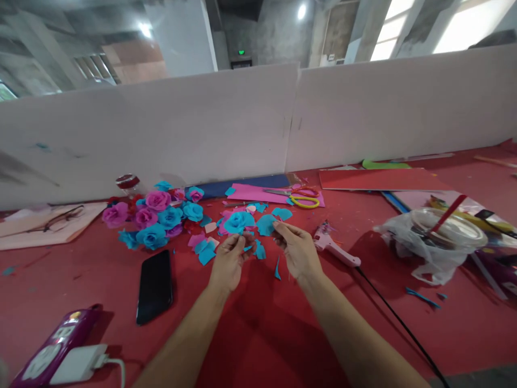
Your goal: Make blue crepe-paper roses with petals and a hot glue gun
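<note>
My left hand (231, 258) is closed in a pinch under a blue paper flower (238, 221), holding it upright by its base. Between the thumb and fingers of my right hand (297, 248) is a loose blue paper petal (265, 224), a little to the right of the flower and apart from it. Around both hands lie cut blue and pink paper pieces (205, 252). A pink hot glue gun (337, 250) rests just right of my right hand. Left of the hands is a cluster of finished pink and blue paper flowers (151, 218).
Scissors (305, 201) with red and yellow handles lie on pink paper (246, 193). A black phone (155, 287) and purple power strip (60, 345) are at left. Right stands a bagged plastic bowl (448, 231); the glue gun's cord (398, 318) crosses the red table. A white partition (161, 129) stands behind.
</note>
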`<state>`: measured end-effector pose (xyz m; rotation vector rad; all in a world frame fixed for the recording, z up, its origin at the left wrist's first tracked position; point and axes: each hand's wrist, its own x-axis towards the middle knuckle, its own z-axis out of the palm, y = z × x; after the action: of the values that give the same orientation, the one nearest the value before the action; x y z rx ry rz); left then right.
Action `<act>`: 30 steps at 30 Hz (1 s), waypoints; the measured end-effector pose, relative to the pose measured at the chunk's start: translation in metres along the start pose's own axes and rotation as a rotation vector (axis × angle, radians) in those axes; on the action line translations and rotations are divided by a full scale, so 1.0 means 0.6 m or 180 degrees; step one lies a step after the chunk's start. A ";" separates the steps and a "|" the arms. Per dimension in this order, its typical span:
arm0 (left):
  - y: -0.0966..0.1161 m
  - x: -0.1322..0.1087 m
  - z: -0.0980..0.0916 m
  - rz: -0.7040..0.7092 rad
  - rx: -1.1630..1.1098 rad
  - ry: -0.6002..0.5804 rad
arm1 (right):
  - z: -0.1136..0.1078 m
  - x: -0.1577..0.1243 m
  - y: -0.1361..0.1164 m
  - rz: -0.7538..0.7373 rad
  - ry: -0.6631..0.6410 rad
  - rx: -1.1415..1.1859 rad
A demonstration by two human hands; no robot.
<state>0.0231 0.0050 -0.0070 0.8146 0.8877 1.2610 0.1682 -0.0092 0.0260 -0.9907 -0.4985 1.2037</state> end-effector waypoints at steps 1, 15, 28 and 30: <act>-0.001 -0.002 0.003 -0.0055 0.0002 -0.0004 | 0.001 -0.001 0.002 0.0023 -0.0007 0.0009; -0.023 -0.004 0.007 -0.0180 -0.0328 0.0066 | 0.012 -0.010 0.015 -0.0026 -0.0015 0.0101; -0.025 -0.002 0.011 -0.0023 -0.0278 0.0120 | 0.015 -0.015 0.027 -0.0099 -0.0177 0.0107; -0.026 -0.001 0.009 -0.0026 -0.0259 0.0107 | 0.017 -0.018 0.032 -0.0135 -0.0227 0.0028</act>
<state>0.0349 0.0020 -0.0185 0.7267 0.8602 1.2984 0.1462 -0.0145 0.0167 -0.9278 -0.5673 1.2054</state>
